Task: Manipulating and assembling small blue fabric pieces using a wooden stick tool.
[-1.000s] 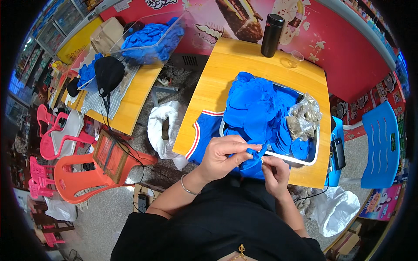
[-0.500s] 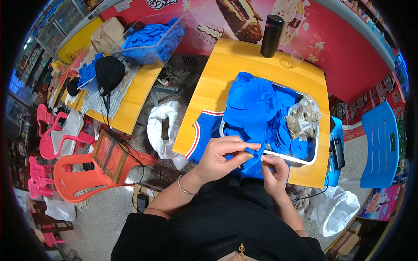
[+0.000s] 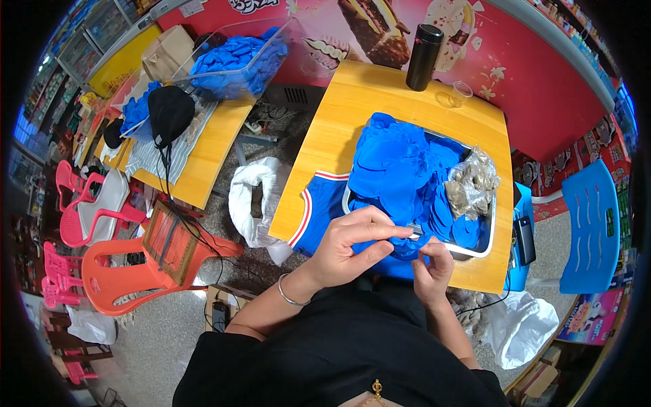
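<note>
My left hand [image 3: 352, 245], a silver bangle on its wrist, pinches a small blue fabric piece [image 3: 407, 249] between thumb and fingers. The thumb and fingers of my right hand [image 3: 432, 273] close on the piece's right side. Both hands are at the near edge of a metal tray [image 3: 489, 239]. A heap of thin, rounded blue fabric pieces [image 3: 385, 166] fills much of that tray. On its right side rests a clear plastic bag [image 3: 472, 182] with greyish-brown contents. A blue garment [image 3: 324, 207] with red and white trim lies partly under the tray.
The wooden table [image 3: 366, 88] also bears a black bottle [image 3: 425, 57] and a clear cup [image 3: 460, 93]. Leftward, another table holds a clear bin [image 3: 237, 64] of blue pieces. An orange chair [image 3: 112, 278], a white sack [image 3: 254, 203] and a blue chair [image 3: 591, 227] stand around.
The blue piece has shifted slightly right and spread wider between my hands. My left fingers have moved a little right and my right fingers have turned slightly; both hands keep their grip.
</note>
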A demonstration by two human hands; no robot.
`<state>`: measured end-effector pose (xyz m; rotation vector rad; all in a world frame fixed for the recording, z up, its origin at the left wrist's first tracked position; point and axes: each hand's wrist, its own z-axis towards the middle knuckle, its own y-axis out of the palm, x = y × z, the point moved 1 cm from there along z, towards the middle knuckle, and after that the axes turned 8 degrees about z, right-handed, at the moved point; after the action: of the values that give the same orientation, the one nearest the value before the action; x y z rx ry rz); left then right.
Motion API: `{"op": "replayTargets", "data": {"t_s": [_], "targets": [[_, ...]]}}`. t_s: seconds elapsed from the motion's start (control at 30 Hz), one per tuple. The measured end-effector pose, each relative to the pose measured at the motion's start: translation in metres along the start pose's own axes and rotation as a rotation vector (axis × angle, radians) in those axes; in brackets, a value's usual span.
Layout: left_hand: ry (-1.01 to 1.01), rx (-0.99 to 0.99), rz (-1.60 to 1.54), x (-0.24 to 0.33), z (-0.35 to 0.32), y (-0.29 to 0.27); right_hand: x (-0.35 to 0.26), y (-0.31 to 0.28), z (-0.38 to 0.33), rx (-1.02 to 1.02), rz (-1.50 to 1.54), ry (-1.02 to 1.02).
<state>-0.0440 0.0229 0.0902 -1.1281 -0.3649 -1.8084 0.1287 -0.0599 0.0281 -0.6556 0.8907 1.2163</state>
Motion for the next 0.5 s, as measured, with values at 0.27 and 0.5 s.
{"op": "replayTargets", "data": {"t_s": [0.27,0.5], "targets": [[0.021,0.000,-0.011,0.002,0.003,0.000,0.004,0.001,0.003,0.006,-0.013,-0.039],[0.094,-0.021,-0.065,-0.008,0.001,-0.002,-0.002,0.002,0.008,-0.040,-0.084,-0.081]]}}
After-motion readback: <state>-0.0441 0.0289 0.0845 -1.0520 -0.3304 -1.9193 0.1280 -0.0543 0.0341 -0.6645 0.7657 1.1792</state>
